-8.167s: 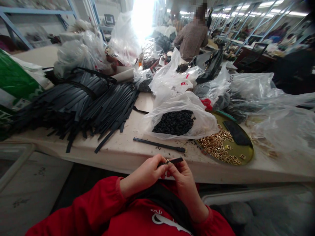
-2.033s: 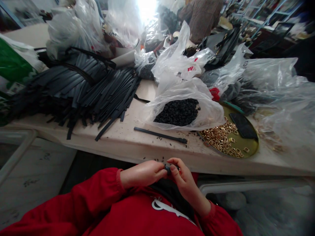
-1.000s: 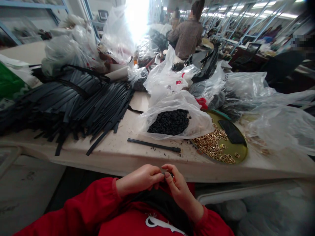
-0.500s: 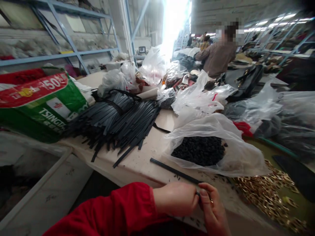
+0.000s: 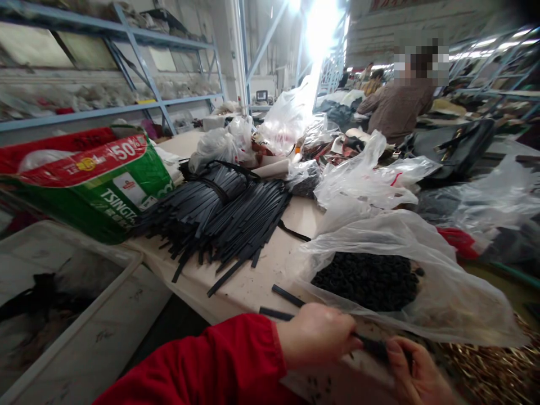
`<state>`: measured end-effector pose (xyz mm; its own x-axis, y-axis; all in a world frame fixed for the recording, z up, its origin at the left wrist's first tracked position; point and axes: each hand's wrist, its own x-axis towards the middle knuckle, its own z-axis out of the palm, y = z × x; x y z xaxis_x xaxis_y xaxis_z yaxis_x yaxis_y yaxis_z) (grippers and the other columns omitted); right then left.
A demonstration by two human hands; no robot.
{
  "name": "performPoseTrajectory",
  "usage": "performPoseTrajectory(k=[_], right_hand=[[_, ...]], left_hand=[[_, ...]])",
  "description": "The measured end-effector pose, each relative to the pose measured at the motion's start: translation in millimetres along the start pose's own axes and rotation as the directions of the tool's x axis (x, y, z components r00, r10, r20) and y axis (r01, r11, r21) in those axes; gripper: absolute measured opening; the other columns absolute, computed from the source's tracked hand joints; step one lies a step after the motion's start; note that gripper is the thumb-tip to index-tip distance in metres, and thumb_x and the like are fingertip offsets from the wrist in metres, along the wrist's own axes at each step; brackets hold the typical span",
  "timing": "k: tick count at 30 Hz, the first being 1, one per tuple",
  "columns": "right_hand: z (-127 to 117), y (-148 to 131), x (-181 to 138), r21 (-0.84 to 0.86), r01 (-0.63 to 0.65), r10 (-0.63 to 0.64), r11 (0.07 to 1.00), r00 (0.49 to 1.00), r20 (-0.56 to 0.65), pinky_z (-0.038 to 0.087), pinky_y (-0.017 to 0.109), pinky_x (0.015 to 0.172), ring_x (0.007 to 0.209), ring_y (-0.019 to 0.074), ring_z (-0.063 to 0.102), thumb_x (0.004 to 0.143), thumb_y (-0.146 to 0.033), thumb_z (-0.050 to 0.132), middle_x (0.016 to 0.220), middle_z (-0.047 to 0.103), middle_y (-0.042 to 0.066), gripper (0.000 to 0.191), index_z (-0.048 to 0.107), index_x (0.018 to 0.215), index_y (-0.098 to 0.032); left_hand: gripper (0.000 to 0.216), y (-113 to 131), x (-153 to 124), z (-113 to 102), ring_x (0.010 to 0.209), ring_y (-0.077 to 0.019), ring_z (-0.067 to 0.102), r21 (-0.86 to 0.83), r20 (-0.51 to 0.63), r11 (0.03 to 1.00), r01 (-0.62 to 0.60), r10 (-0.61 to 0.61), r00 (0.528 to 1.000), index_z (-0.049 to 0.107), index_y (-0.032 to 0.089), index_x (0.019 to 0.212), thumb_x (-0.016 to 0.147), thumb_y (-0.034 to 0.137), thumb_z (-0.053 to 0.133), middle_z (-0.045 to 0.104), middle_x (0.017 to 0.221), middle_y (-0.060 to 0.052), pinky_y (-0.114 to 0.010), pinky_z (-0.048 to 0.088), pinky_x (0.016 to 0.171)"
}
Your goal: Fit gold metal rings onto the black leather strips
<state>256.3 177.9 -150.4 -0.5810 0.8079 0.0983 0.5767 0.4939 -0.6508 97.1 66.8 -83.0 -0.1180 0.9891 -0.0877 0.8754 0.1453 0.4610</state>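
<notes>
My left hand (image 5: 323, 336), at the end of a red sleeve, is closed on a black strap (image 5: 371, 345). Its far end runs into my right hand (image 5: 415, 365), whose thumb and fingers pinch it. Two flat black strip ends, an upper strip (image 5: 287, 295) and a lower strip (image 5: 275, 313), stick out to the left behind my left hand; where each leads is hidden. Close beyond my hands lies a clear plastic bag (image 5: 455, 281) with a heap of small black loops (image 5: 367, 280) in it.
A thick bundle of black strips (image 5: 215, 211) lies on the table (image 5: 248, 281). Left of it stands a green-and-red bag (image 5: 101, 197), above a white bin (image 5: 105, 309). Small gold metal pieces (image 5: 493, 360) lie at the right. Another person (image 5: 400, 107) is farther back.
The view has turned left, so the scene sits farther right. My hands have moved apart, with dark strap showing between them. A second strip end now shows left of my left hand.
</notes>
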Motion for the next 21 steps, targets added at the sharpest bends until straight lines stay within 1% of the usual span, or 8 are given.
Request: performPoseTrajectory(k=[4, 7, 9, 11, 14, 17, 19, 21], right_hand=[[5, 22, 23, -0.236, 0.303, -0.322, 0.923, 0.946, -0.043, 0.044, 0.042, 0.073, 0.081, 0.0286, 0.058, 0.079, -0.060, 0.034, 0.086, 0.063, 0.013, 0.048, 0.057, 0.084, -0.017], [15, 27, 23, -0.348, 0.411, -0.453, 0.843, 0.891, -0.044, 0.043, 0.042, 0.077, 0.087, 0.0290, 0.056, 0.077, -0.059, 0.040, 0.097, 0.062, 0.014, 0.052, 0.057, 0.096, -0.014], [19, 27, 21, -0.391, 0.433, -0.482, 0.812, 0.875, -0.033, 0.043, 0.043, 0.077, 0.087, 0.0287, 0.056, 0.079, -0.056, 0.040, 0.098, 0.062, 0.014, 0.049, 0.058, 0.098, -0.014], [20, 26, 20, -0.410, 0.428, -0.485, 0.805, 0.874, -0.039, 0.043, 0.043, 0.077, 0.087, 0.0287, 0.056, 0.082, -0.053, 0.038, 0.098, 0.062, 0.014, 0.048, 0.058, 0.100, -0.014], [13, 23, 12, -0.383, 0.415, -0.493, 0.825, 0.860, -0.130, 0.042, 0.044, 0.081, 0.095, 0.0298, 0.054, 0.082, -0.053, 0.037, 0.104, 0.060, 0.017, 0.052, 0.056, 0.106, -0.012], [-1, 9, -5, -0.239, 0.406, -0.458, 0.882, 0.859, -0.230, 0.038, 0.045, 0.088, 0.102, 0.0286, 0.052, 0.082, -0.046, 0.043, 0.107, 0.059, 0.015, 0.042, 0.056, 0.106, -0.014], [-7, -9, -20, -0.030, 0.379, -0.377, 0.925, 0.906, -0.190, 0.040, 0.042, 0.087, 0.100, 0.0260, 0.053, 0.083, -0.042, 0.043, 0.104, 0.060, 0.012, 0.034, 0.056, 0.105, -0.018], [-11, -28, -33, 0.254, 0.268, -0.269, 0.930, 0.963, -0.030, 0.045, 0.037, 0.079, 0.091, 0.0226, 0.057, 0.085, -0.043, 0.038, 0.103, 0.060, 0.010, 0.037, 0.053, 0.111, -0.020]], left_hand=[[0.022, -48, -19, -26, 0.085, -0.0216, 0.057, 0.137, -0.277, 0.968, 0.210, -0.167, 0.946, 0.059, 0.016, 0.085, 0.084, 0.033, 0.045, 0.062, 0.088, -0.009, -0.031, 0.042, 0.075], [0.020, -93, -45, -49, 0.087, -0.0224, 0.055, 0.200, -0.446, 0.819, 0.539, -0.413, 0.794, 0.055, 0.014, 0.092, 0.086, 0.026, 0.041, 0.058, 0.093, -0.011, -0.032, 0.041, 0.075], [0.019, -118, -60, -57, 0.086, -0.0236, 0.056, 0.198, -0.474, 0.696, 0.690, -0.548, 0.689, 0.053, 0.012, 0.096, 0.083, 0.024, 0.047, 0.057, 0.095, -0.013, -0.032, 0.042, 0.072], [0.014, -132, -71, -57, 0.081, -0.0229, 0.057, 0.186, -0.455, 0.671, 0.717, -0.588, 0.669, 0.053, 0.012, 0.089, 0.079, 0.021, 0.050, 0.058, 0.088, -0.012, -0.031, 0.042, 0.069], [0.007, -130, -77, -55, 0.078, -0.0214, 0.058, 0.170, -0.440, 0.707, 0.687, -0.569, 0.695, 0.052, 0.012, 0.080, 0.078, 0.017, 0.048, 0.059, 0.084, -0.011, -0.030, 0.042, 0.067], [0.009, -102, -78, -59, 0.073, -0.0176, 0.057, 0.010, -0.488, 0.803, 0.596, -0.517, 0.704, 0.049, 0.016, 0.079, 0.081, 0.023, 0.044, 0.059, 0.080, -0.006, -0.027, 0.042, 0.066], [0.013, -75, -79, -64, 0.059, -0.0133, 0.055, -0.373, -0.499, 0.843, 0.388, -0.535, 0.682, 0.045, 0.018, 0.078, 0.079, 0.030, 0.047, 0.057, 0.066, 0.000, -0.024, 0.041, 0.057], [0.016, -47, -80, -64, 0.049, -0.0105, 0.050, -0.725, -0.392, 0.674, 0.139, -0.570, 0.722, 0.040, 0.019, 0.075, 0.076, 0.032, 0.049, 0.054, 0.056, 0.004, -0.021, 0.038, 0.048]])
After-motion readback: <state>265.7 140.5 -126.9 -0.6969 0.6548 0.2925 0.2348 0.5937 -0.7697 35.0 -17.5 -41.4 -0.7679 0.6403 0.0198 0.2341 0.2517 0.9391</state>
